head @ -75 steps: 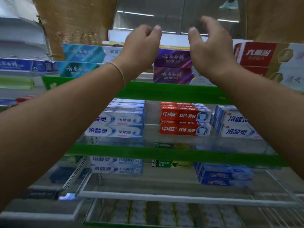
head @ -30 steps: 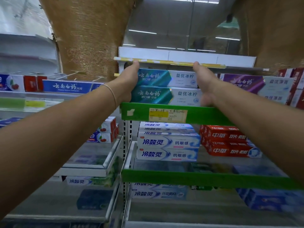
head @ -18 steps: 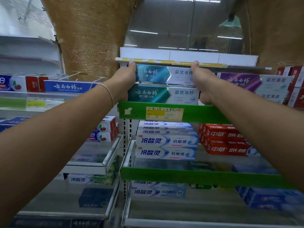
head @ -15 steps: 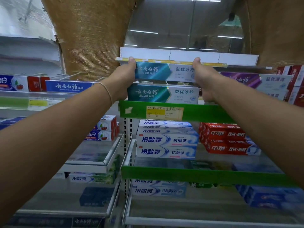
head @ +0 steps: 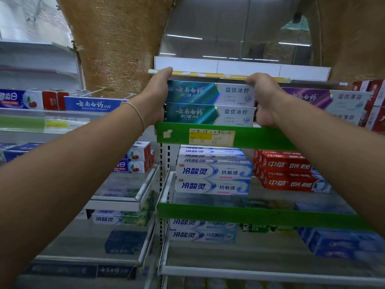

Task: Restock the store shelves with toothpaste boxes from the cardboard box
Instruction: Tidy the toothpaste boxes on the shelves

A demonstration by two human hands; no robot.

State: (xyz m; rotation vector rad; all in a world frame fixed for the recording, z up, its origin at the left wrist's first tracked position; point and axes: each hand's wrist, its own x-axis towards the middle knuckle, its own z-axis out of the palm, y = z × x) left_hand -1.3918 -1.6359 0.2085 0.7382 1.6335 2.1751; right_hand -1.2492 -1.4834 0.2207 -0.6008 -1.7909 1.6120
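Left hand [head: 155, 97] and right hand [head: 263, 99] pressing the ends of two stacked teal toothpaste boxes [head: 210, 103] at upper centre, above green shelf rail [head: 260, 138]. White-blue boxes [head: 212, 178] beneath.

A shop aisle: tiered shelves [head: 225, 213] of toothpaste boxes [head: 212, 185], with a price label [head: 211, 137] on the green rail.

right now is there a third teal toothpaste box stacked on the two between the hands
No, only two teal toothpaste boxes are stacked, flanked by the left hand and right hand, with the shelf edge directly above.
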